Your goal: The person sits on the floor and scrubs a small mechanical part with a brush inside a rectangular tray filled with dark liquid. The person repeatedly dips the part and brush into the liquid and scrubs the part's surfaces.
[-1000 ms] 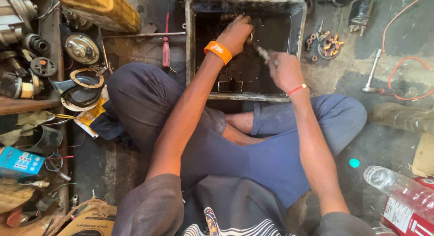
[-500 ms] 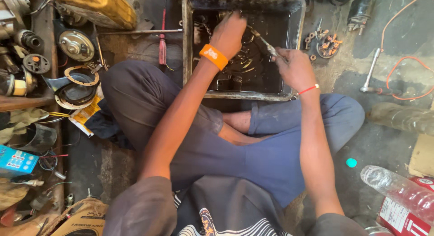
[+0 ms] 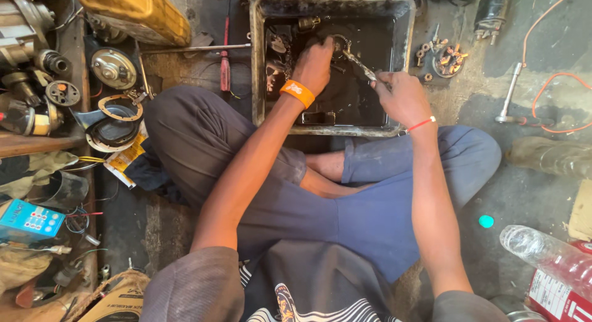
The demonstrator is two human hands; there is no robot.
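Left hand point(image 3: 314, 63): upper centre, clenched on dark metal part point(image 3: 338, 43) inside black oily rectangular tray point(image 3: 269, 63).
Right hand point(image 3: 404, 99): grasping thin metal tool point(image 3: 357, 61), tip at the part.
Change: both hands sit lower in frame than before.

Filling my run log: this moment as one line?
left hand: on part in black tray | right hand: holds thin metal tool | seated cross-legged

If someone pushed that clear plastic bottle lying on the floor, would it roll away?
Probably yes: the clear plastic bottle lies on its side and its body is round, so a push across it would likely roll it. It looks thin-walled and see-through, so it is probably light and squashy. Whether liquid is inside cannot be told.
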